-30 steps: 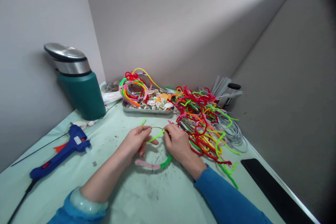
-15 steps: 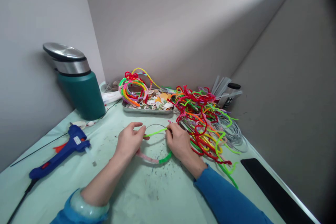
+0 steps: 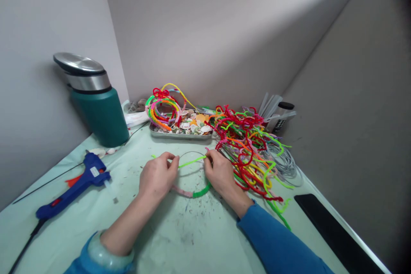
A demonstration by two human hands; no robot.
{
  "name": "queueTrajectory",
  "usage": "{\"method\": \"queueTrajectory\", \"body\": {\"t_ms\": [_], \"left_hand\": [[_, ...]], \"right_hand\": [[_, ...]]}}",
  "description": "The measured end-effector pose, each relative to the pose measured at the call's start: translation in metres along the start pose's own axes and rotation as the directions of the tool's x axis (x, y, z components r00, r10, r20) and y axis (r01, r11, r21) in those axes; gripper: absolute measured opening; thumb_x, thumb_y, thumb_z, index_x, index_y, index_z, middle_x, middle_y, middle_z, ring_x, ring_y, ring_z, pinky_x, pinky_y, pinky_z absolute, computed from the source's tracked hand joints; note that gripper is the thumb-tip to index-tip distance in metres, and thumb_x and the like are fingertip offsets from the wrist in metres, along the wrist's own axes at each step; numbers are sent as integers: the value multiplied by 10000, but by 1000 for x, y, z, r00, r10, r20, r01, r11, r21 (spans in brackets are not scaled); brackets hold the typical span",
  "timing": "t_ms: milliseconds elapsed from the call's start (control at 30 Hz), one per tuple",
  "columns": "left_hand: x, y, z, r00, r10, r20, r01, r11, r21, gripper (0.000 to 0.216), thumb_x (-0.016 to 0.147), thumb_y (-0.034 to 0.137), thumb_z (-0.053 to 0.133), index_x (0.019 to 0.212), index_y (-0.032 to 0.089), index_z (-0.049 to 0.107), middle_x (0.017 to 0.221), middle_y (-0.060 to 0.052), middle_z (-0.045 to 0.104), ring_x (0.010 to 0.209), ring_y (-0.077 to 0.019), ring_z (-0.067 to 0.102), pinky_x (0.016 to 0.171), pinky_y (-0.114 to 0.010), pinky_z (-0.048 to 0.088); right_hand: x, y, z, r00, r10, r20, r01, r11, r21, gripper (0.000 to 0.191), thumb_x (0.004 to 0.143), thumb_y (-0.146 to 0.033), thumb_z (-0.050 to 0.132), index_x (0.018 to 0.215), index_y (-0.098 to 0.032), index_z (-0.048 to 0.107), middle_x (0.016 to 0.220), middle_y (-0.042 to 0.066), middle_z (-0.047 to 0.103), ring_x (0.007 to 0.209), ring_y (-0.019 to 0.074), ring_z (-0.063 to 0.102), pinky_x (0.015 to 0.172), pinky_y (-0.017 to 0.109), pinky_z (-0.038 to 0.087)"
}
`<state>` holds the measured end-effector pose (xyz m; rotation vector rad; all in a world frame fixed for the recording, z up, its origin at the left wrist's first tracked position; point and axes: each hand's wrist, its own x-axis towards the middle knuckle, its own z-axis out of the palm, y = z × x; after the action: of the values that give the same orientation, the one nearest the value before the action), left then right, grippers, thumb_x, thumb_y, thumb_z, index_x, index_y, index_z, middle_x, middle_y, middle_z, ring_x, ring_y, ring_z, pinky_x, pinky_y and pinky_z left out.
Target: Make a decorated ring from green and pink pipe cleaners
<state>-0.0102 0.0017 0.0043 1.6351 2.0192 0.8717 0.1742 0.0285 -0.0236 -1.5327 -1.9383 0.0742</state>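
A thin wire ring (image 3: pixel 192 153) lies on the pale green table between my hands; its near arc is wrapped in pink and green pipe cleaner (image 3: pixel 192 193). My left hand (image 3: pixel 157 176) is closed, pinching a lime-green pipe cleaner (image 3: pixel 190 162) at its left part. My right hand (image 3: pixel 220 173) is closed too, pinching the same strand and the ring at the right side. The strand stretches taut across the ring between the two hands.
A tangled heap of coloured pipe cleaners (image 3: pixel 248 141) lies right of my hands, over coiled wire (image 3: pixel 284 160). A metal tray (image 3: pixel 180 133) of shells and wrapped rings stands behind. A teal flask (image 3: pixel 96 102) and a blue glue gun (image 3: pixel 73 186) are at the left; a black slab (image 3: pixel 334 233) lies right.
My left hand slid left and down along the lime-green strand, pulling it straighter across the ring. The ring's wrapped arc shifted slightly away from me. My right hand barely moved.
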Motion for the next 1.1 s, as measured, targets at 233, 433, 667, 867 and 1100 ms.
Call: {"method": "queueTrajectory", "body": {"t_ms": [233, 433, 667, 867, 1100], "left_hand": [[-4, 9, -3, 1000, -21, 23, 15, 976, 219, 374, 810, 519, 401, 862, 251, 657, 707, -34, 689, 715, -228, 613, 562, -265, 327], [-3, 9, -5, 999, -29, 44, 12, 940, 341, 426, 827, 529, 354, 908, 251, 667, 778, -58, 701, 775, -237, 622, 571, -273, 350], [-7, 11, -6, 999, 37, 40, -50, 910, 412, 437, 850, 490, 324, 844, 231, 677, 734, -79, 686, 717, -233, 613, 562, -276, 344], [-10, 9, -4, 988, 154, 16, -146, 897, 416, 365, 848, 468, 382, 881, 221, 648, 839, -66, 676, 750, -213, 605, 583, -269, 351], [-11, 5, -1, 968, 248, -35, -209, 880, 427, 281, 837, 387, 449, 1018, 269, 627, 871, -26, 650, 785, -189, 596, 572, -257, 342]], "right_hand": [[-1, -1, -1, 1000, 1, 7, -1, 1000, -9, 125, 823, -192, 442, 794, -182, 563, 795, 44, 617, 709, 154, 559, 641, 244, 359], [0, -2, -2, 1000, 11, 18, -11, 1000, -18, 136, 826, -195, 436, 793, -180, 566, 795, 47, 619, 711, 154, 558, 643, 241, 357], [0, -1, -2, 1000, 19, 22, -19, 999, -29, 133, 825, -193, 437, 799, -178, 567, 787, 51, 617, 705, 157, 558, 637, 243, 353], [0, 1, 0, 999, 18, 28, -17, 999, -39, 131, 828, -196, 438, 807, -179, 566, 782, 49, 616, 705, 156, 559, 630, 241, 347], [0, 0, -1, 999, 27, 36, -24, 997, -72, 133, 822, -202, 442, 801, -182, 571, 767, 48, 618, 685, 156, 551, 604, 243, 327]]}}
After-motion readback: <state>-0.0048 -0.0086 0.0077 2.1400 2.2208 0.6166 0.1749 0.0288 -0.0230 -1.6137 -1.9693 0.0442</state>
